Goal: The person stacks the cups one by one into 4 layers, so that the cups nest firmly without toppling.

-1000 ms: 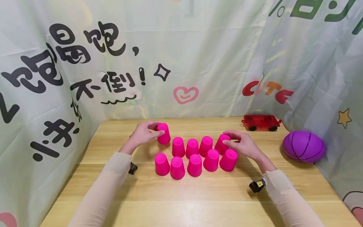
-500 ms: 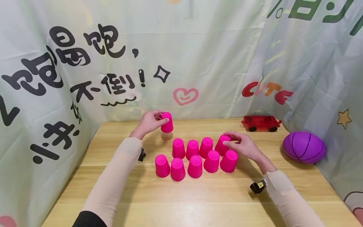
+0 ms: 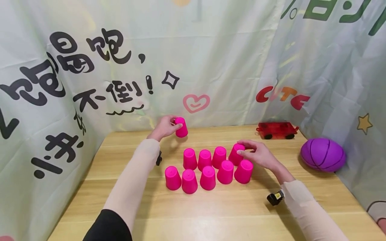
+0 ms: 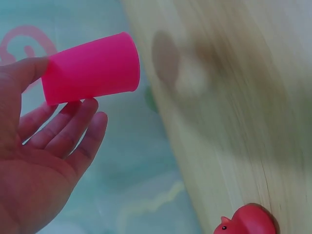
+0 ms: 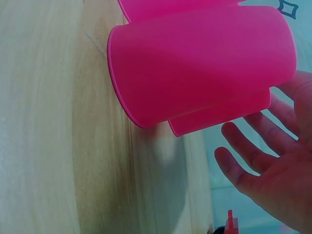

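Note:
My left hand (image 3: 164, 128) pinches a pink plastic cup (image 3: 181, 128) between thumb and fingers near the table's back edge. That cup hangs upside down, apart from the table, its shadow (image 4: 165, 58) showing on the wood in the left wrist view. My right hand (image 3: 261, 154) grips the top of the rightmost back-row cup (image 3: 236, 153), which stands mouth down. Other upside-down pink cups form a back row, including one at the left end (image 3: 190, 159). Several more make a front row, with a right-end cup (image 3: 243, 171) that partly hides the gripped one in the right wrist view.
A red toy cart (image 3: 277, 130) sits at the back right, a purple ball (image 3: 323, 155) at the right edge. A small red animal-shaped toy (image 4: 253, 222) shows in the left wrist view. Printed cloth (image 3: 229, 67) hangs behind the wooden table (image 3: 196, 217).
My left hand has lifted its cup off the table and carried it away toward the back edge and slightly right. My right hand stays on its cup.

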{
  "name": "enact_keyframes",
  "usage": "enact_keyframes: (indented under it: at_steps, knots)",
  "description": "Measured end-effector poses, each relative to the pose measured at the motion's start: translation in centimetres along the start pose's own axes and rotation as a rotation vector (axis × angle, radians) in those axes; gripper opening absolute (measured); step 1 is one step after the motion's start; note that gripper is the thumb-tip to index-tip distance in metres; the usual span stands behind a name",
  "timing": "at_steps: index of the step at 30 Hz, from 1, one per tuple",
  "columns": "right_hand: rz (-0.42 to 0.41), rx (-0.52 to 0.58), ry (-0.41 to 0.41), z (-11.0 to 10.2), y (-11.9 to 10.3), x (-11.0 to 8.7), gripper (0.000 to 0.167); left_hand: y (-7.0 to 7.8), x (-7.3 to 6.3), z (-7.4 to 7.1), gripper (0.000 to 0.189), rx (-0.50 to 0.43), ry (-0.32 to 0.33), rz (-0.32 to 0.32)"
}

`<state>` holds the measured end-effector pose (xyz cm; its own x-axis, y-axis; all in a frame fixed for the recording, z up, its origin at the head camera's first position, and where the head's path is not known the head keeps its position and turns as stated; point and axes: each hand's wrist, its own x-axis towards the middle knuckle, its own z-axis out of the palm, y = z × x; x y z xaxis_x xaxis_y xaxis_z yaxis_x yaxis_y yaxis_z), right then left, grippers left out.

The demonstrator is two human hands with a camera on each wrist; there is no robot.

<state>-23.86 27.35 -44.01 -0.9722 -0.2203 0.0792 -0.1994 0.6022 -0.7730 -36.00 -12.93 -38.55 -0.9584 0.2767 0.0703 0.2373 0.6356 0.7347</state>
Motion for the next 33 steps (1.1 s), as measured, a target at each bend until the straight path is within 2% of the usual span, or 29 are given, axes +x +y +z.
enact_keyframes:
  at_steps: [7,17,26,33]
  knots:
    - [0.009,-0.006,-0.001,0.0,0.2,0.2,0.059,-0.2,0.9,1.3,0.048,0.057,-0.047,-0.027]
    - [0.027,0.006,0.001,-0.1,-0.1,-0.1,0.060,-0.3,1.4,2.5,0.048,0.082,-0.056,-0.062]
    - [0.024,0.004,0.001,-0.1,-0.4,-0.2,0.058,-0.8,1.6,2.6,0.050,0.146,-0.032,-0.076]
    - [0.010,0.011,-0.008,-0.2,-0.6,-0.3,0.058,-1.0,1.4,2.4,0.050,0.156,-0.027,-0.086]
